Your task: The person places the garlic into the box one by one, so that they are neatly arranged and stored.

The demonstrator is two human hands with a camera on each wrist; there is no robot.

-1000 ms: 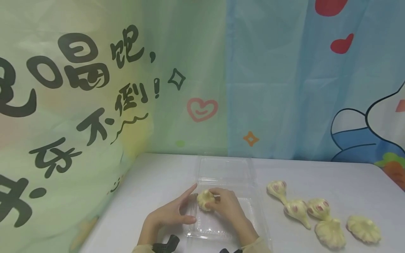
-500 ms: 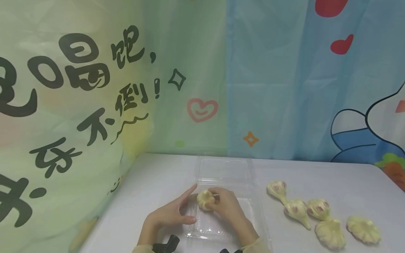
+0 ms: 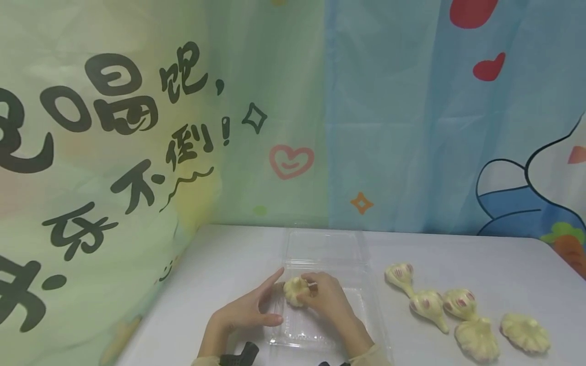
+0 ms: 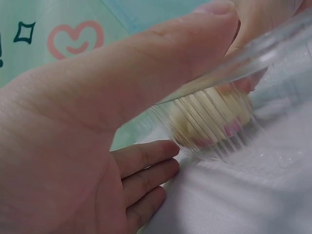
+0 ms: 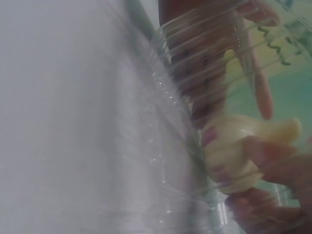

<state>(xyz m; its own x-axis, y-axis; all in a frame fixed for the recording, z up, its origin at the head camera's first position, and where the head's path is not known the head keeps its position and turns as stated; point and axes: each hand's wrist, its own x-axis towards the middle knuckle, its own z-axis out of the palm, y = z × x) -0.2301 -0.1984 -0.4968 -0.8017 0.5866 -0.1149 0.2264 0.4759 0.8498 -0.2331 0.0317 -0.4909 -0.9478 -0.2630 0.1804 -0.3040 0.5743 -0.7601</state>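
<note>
My right hand [image 3: 326, 297] pinches a pale garlic bulb [image 3: 296, 291] between thumb and fingers, inside the left part of a clear plastic clamshell box [image 3: 304, 335]. The bulb's stem points upward in the head view; pink patches show low on its side in the left wrist view, through the ribbed box wall [image 4: 209, 122]. My left hand [image 3: 247, 309] is at the box's left side, its thumb and fingers spread and fairly straight. In the left wrist view its fingertips [image 4: 168, 148] lie close to the outside of that wall; whether they touch it I cannot tell.
The box's lid [image 3: 326, 246] lies folded back behind it. Several more garlic bulbs [image 3: 428, 305] lie on the white table [image 3: 238, 249] to the right. A printed cloth [image 3: 384, 117] hangs behind the table and along its left side.
The head view has shifted very slightly. Both hands, the garlic bulb and the box keep the same places relative to each other.
</note>
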